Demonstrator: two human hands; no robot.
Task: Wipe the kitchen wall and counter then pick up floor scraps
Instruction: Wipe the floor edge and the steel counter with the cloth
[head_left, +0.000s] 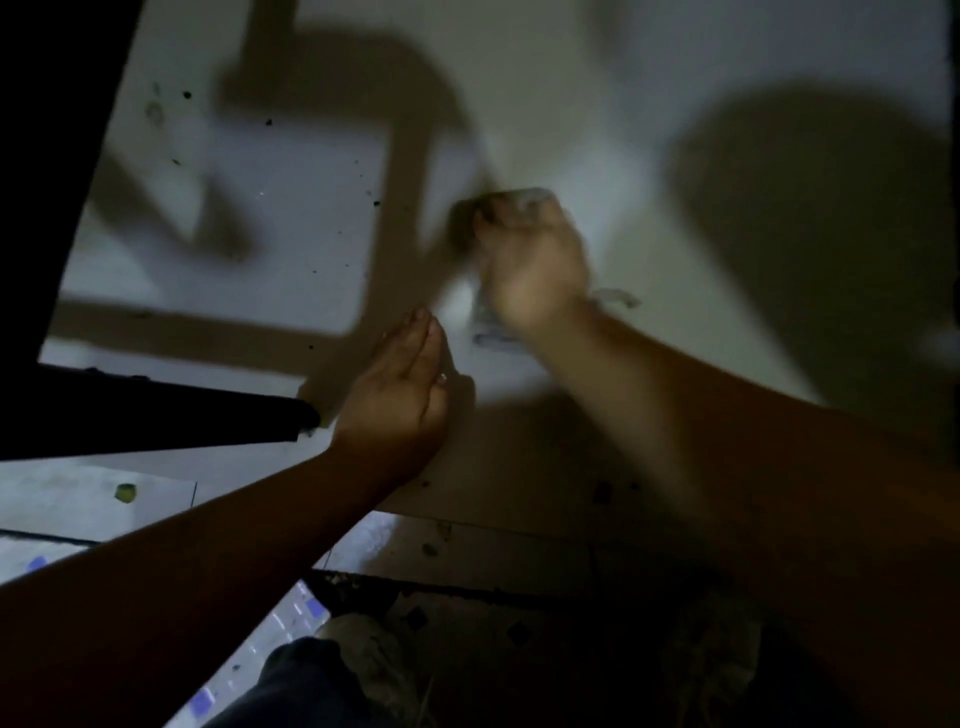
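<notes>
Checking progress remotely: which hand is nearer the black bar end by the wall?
Left. The left hand rests flat just right of the black bar; the right hand, clutching a cloth, is farther up-right.

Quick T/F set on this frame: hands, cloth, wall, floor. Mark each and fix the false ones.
1. The right hand grips a cloth. True.
2. The left hand holds a spray bottle. False: it holds nothing and rests open on the wall.
3. Dark specks dot the wall left of the hands. True.
4. Both hands are sharp and still. False: the right hand is motion-blurred.
5. A greenish scrap lies at lower left. True.
</notes>
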